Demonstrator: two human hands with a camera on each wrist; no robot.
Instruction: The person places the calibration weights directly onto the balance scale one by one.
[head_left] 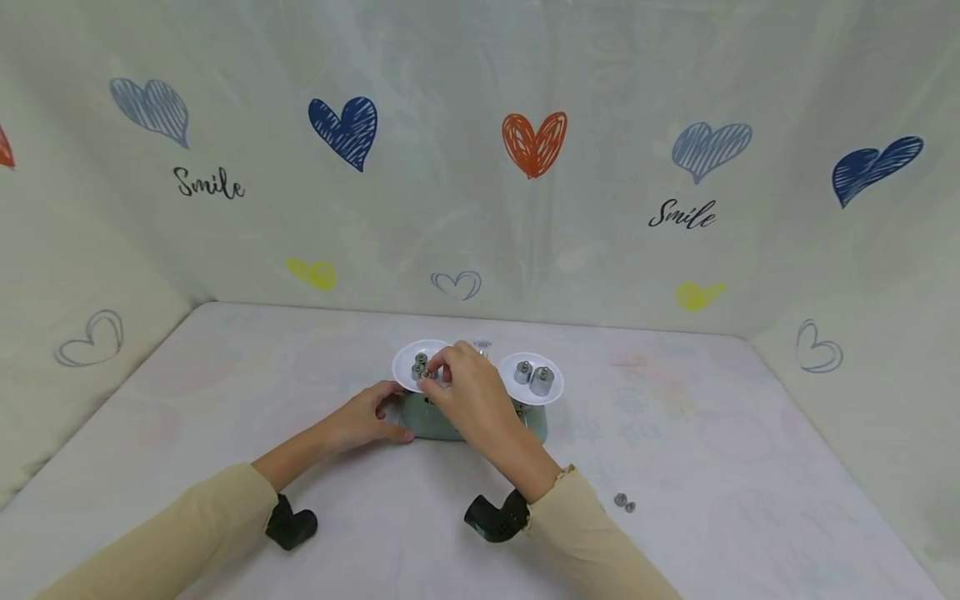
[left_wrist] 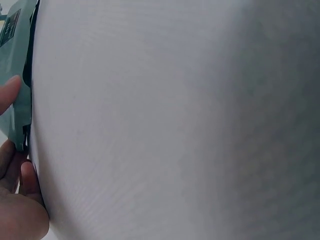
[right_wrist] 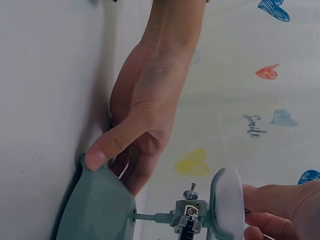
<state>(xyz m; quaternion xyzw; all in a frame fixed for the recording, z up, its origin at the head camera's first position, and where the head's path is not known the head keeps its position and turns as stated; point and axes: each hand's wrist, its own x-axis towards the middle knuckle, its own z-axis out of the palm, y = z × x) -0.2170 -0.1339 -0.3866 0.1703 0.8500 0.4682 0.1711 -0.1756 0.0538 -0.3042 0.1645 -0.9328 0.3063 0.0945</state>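
A balance scale with a pale green base (head_left: pixel 431 422) carries two white pans. My left hand (head_left: pixel 362 418) grips the base's left end, thumb in front and fingers behind, as the right wrist view also shows. Over the left pan (head_left: pixel 402 360), my right hand (head_left: pixel 477 402) pinches a small metal weight (head_left: pixel 427 374) between thumb and fingertips. Several small metal weights (head_left: pixel 418 363) sit in that pan beside the fingertips. Two larger cylindrical weights (head_left: pixel 542 381) stand in the right pan (head_left: pixel 510 380). My right hand hides the middle of the scale in the head view.
Two small metal weights (head_left: pixel 621 500) lie on the white tablecloth (head_left: pixel 675 450), right of my right forearm. Behind the table hangs a pale curtain (head_left: pixel 450 208) with printed hearts. Black wrist cameras (head_left: pixel 497 517) hang under both sleeves, close over the table.
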